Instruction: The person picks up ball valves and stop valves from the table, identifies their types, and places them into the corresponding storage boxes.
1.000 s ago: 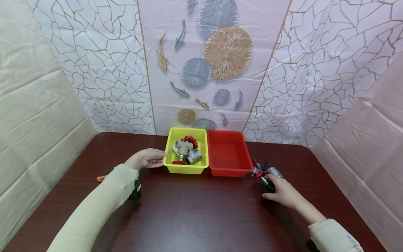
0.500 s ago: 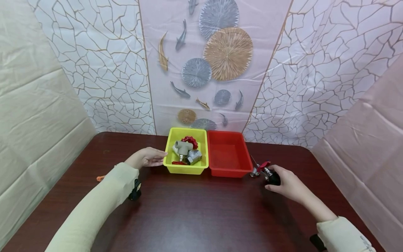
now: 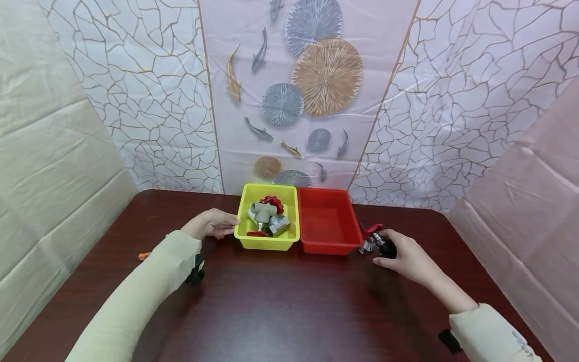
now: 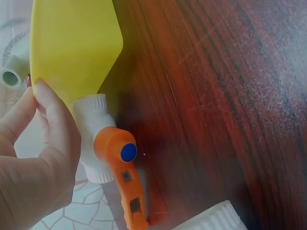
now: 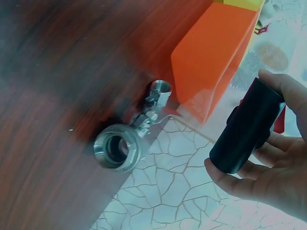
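My left hand (image 3: 214, 223) pinches the left rim of a yellow bin (image 4: 76, 43) between thumb and fingers. In that bin (image 3: 268, 244) lie a grey pipe valve (image 3: 263, 211), a red handwheel (image 3: 273, 202) and a metal fitting (image 3: 279, 224). My right hand (image 3: 413, 254) grips a black valve (image 5: 247, 127) with a cylindrical body by its two ends, raised above the table; its red handle (image 3: 373, 229) shows in the head view. Below it, metal ball valves (image 5: 117, 148) lie on the table beside the red bin (image 3: 330, 247), partly hidden by the hand in the head view.
The red bin stands against the yellow bin's right side, near the back wall. Beside the yellow bin, under my left hand, lies a white valve (image 4: 91, 124) with an orange handle (image 4: 125, 179). Another white ribbed piece (image 4: 216, 220) lies nearby. Patterned cloth surrounds the dark table (image 3: 289, 301).
My right hand has picked up the black valve, drawn it slightly right, then moved a little back left with it. The left hand stays at the yellow bin's rim.
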Available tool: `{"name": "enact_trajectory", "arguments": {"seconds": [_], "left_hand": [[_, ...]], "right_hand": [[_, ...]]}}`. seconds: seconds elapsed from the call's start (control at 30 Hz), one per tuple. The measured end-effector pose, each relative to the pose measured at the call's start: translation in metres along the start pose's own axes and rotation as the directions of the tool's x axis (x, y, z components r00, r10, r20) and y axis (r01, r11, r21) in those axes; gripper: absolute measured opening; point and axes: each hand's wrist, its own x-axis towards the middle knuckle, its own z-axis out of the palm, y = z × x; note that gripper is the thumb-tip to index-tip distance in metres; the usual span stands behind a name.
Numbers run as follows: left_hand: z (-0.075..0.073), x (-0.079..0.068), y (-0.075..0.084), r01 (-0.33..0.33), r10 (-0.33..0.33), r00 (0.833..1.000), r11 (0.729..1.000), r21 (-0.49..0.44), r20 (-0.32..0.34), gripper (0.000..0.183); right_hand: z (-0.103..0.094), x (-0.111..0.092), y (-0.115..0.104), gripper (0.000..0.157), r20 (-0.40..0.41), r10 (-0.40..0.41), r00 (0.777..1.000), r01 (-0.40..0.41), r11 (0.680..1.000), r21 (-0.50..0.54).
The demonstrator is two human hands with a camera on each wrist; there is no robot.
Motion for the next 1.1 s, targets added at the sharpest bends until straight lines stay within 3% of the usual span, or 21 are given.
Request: {"name": "enact_trajectory", "arguments": {"seconds": [0.63, 1.1], "left_hand": [[-0.001, 0.003, -0.004, 0.019, -0.019, 1.000, 1.000, 0.002, 0.013, 0.050], [0.006, -0.002, -0.001, 0.009, -0.008, 0.998, 1.000, 0.019, -0.064, 0.045]], "right_hand": [[0.003, 0.043, -0.030, 0.048, 0.046, -0.066, 0.997, 0.065, 0.998, 0.022], [-0.009, 0.076, -0.057, 0.057, 0.091, -0.071, 0.993, 0.072, 0.997, -0.004]]}}
